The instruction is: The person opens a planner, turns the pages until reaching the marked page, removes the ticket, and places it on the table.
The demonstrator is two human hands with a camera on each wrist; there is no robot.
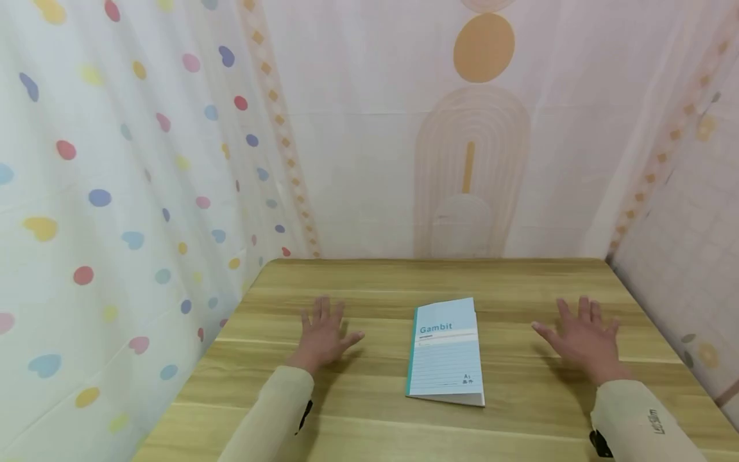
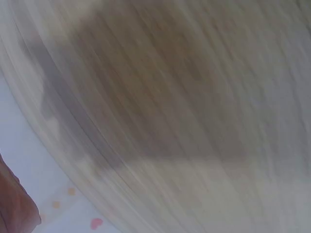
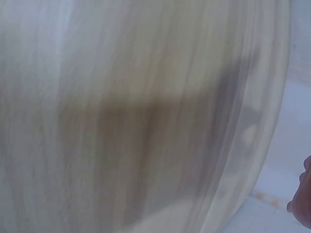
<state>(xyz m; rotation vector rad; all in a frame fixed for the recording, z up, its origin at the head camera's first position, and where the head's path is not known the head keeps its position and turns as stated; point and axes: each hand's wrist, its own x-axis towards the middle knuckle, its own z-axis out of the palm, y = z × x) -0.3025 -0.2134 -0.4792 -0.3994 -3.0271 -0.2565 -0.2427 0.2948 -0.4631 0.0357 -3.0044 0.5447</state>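
A pale blue notebook (image 1: 446, 359) with a teal spine and the word "Gambit" lies on the wooden table between the two hands; its cover lifts slightly at the lower right corner. To its left, my left hand (image 1: 324, 337) hovers over the table with fingers spread, holding nothing. My right hand (image 1: 586, 337) is on the other side, fingers likewise spread, apart from the notebook. Each wrist view shows mostly table and a shadow, with a bit of the left hand (image 2: 17, 204) and of the right hand (image 3: 302, 201) at the edge.
The wood-grained table (image 1: 369, 282) has rounded far corners. A curtain with coloured dots (image 1: 133, 192) hangs along its left side, and a pale curtain with an arch print (image 1: 369, 160) stands behind the far edge. Another patterned curtain (image 1: 693, 256) borders the right.
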